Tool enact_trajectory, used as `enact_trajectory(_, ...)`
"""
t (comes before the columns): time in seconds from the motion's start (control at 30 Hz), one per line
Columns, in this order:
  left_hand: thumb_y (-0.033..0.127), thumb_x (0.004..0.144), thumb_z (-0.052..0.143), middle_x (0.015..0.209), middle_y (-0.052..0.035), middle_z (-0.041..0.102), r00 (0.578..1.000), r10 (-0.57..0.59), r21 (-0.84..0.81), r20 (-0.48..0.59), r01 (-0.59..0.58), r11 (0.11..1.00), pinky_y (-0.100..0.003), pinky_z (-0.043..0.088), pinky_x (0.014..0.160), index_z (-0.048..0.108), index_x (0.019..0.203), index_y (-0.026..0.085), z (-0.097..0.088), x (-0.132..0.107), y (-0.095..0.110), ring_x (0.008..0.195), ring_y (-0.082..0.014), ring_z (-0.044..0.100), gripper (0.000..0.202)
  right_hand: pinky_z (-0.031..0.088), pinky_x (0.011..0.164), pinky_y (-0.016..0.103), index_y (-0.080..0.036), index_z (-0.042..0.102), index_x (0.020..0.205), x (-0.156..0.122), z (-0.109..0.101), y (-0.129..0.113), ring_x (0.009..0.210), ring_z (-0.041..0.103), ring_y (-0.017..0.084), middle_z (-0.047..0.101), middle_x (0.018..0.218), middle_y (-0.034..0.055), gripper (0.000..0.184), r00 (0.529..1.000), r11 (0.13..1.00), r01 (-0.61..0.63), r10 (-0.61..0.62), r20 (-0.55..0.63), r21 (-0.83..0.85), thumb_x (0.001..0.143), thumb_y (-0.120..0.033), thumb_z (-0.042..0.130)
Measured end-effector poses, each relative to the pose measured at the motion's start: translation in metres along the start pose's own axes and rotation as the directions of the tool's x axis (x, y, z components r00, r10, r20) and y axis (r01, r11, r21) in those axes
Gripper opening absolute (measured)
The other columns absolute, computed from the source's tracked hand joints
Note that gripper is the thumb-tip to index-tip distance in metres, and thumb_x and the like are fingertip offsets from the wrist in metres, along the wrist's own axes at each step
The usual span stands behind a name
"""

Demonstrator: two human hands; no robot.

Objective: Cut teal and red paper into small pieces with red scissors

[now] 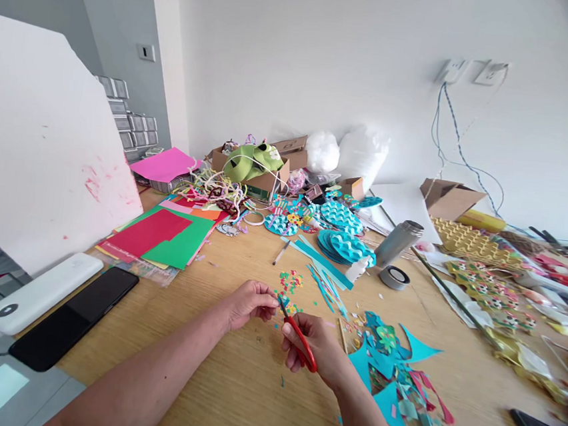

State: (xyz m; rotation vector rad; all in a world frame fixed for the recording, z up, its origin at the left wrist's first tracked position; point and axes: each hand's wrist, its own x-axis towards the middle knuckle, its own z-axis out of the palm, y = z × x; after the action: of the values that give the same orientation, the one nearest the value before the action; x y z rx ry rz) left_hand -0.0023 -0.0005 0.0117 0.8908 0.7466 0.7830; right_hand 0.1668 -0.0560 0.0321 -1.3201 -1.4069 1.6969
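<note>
My right hand (318,347) grips a pair of red-handled scissors (297,338), blades pointing up and left toward my left hand. My left hand (250,301) pinches a tiny piece of paper (277,299) at the blade tips; its colour is too small to make out. Both hands hover just above the wooden table (229,368). Small coloured paper bits (291,282) lie scattered right behind the hands. A heap of teal paper offcuts (390,364) sits just right of my right hand.
Red and green paper sheets (161,238) lie at the left, with a black phone (73,316) and white power bank (38,293) near the edge. Teal scalloped discs (344,242), a metal flask (396,244), its lid (394,277), boxes and clutter fill the back. Gold-trimmed decorations (492,293) spread right.
</note>
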Motion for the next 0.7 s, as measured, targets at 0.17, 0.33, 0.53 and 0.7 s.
enact_trajectory(0.17, 0.022, 0.058, 0.070, 0.055, -0.0003, 0.060, 1.000, 0.004, -0.016, 0.012, -0.004, 1.000, -0.023, 0.038, 0.050, 0.061, 0.065, 0.012, -0.0010, -0.0002, 0.0001, 0.049, -0.0093, 0.051, 0.016, 0.043, 0.036, 0.019, -0.017, 0.045, 0.066, -0.0012, 0.0027, -0.0022, 0.038, 0.058, 0.011, 0.058, 0.050, -0.0044, 0.040, 0.999, 1.000, 0.002, -0.002, -0.033, 0.010, 0.065, -0.051, 0.067)
enact_trajectory(0.33, 0.024, 0.061, 0.068, 0.056, -0.0015, 0.060, 1.000, 0.008, -0.043, 0.021, -0.007, 0.999, -0.023, 0.039, 0.051, 0.061, 0.066, 0.011, -0.0002, -0.0009, 0.0010, 0.051, -0.0097, 0.053, 0.016, 0.040, 0.035, 0.017, -0.017, 0.046, 0.066, -0.0029, 0.0062, -0.0057, 0.036, 0.055, 0.009, 0.058, 0.049, -0.0050, 0.040, 0.998, 0.999, 0.014, -0.012, -0.060, 0.042, 0.065, -0.050, 0.066)
enact_trajectory(0.53, 0.024, 0.057, 0.072, 0.055, 0.0002, 0.059, 0.999, 0.025, 0.008, -0.044, -0.024, 1.000, -0.023, 0.037, 0.050, 0.059, 0.065, 0.012, 0.0059, -0.0020, 0.0005, 0.049, -0.0090, 0.052, 0.019, 0.038, 0.034, 0.017, -0.017, 0.045, 0.065, -0.0019, 0.0098, -0.0060, 0.036, 0.056, 0.010, 0.057, 0.047, -0.0052, 0.042, 0.996, 0.999, 0.027, -0.023, -0.081, 0.044, 0.064, -0.053, 0.066)
enact_trajectory(0.7, 0.025, 0.057, 0.072, 0.056, 0.0009, 0.059, 0.998, 0.033, -0.003, -0.062, -0.033, 0.999, -0.023, 0.038, 0.051, 0.059, 0.066, 0.012, 0.0076, -0.0025, 0.0004, 0.048, -0.0085, 0.051, 0.021, 0.038, 0.034, 0.018, -0.018, 0.044, 0.066, -0.0004, 0.0102, -0.0044, 0.035, 0.055, 0.010, 0.056, 0.046, -0.0052, 0.043, 0.997, 0.999, 0.022, -0.018, -0.080, 0.049, 0.064, -0.055, 0.065)
